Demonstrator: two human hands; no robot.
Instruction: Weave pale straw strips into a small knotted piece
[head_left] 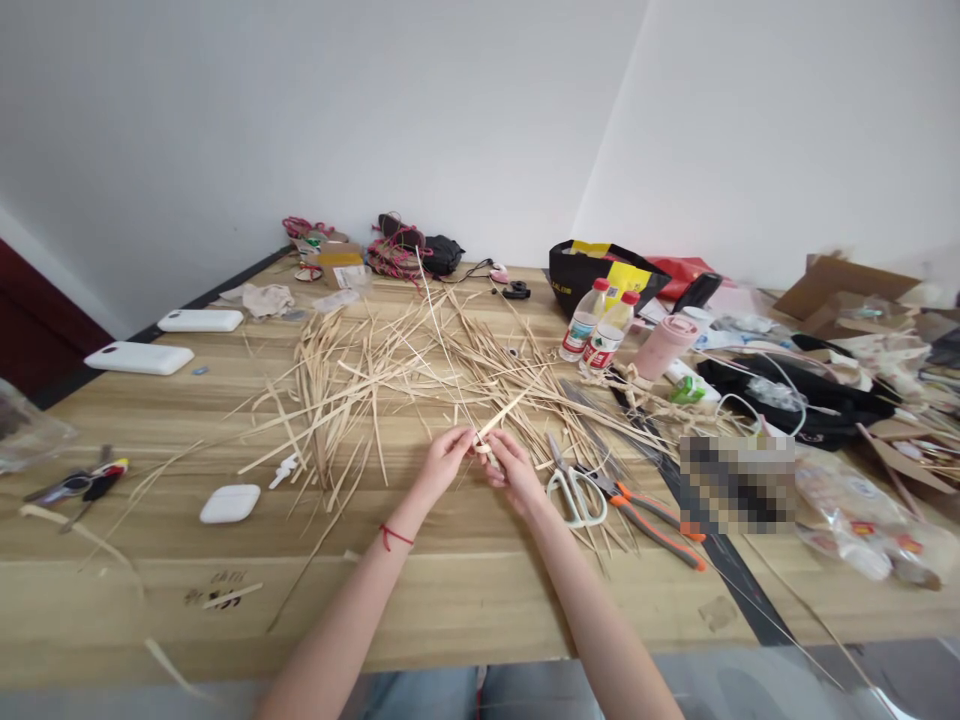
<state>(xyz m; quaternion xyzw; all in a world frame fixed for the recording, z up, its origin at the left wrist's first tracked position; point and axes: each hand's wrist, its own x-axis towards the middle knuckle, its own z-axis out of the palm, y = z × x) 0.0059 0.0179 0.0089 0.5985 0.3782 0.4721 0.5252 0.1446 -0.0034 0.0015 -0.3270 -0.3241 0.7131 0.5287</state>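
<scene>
My left hand (pixel 445 457) and my right hand (pixel 508 463) meet above the wooden table (pixel 465 590), both pinching the lower end of a thin pale straw strip (pixel 508 412) that slants up to the right. A red string is tied round my left wrist. Beyond my hands lies a loose heap of straw strips (pixel 390 375) spread over the table's middle. White-handled scissors (pixel 574 490) lie just right of my right hand, with orange-handled pliers (pixel 645 515) beside them.
A white earbud case (pixel 229 503) lies to the left, two white power banks (pixel 139 357) farther left. Two bottles (pixel 596 325), a pink cup (pixel 664 345), a black bag (pixel 600 270), cardboard boxes and plastic packets crowd the right side. Small tools (pixel 79 484) lie at the left edge.
</scene>
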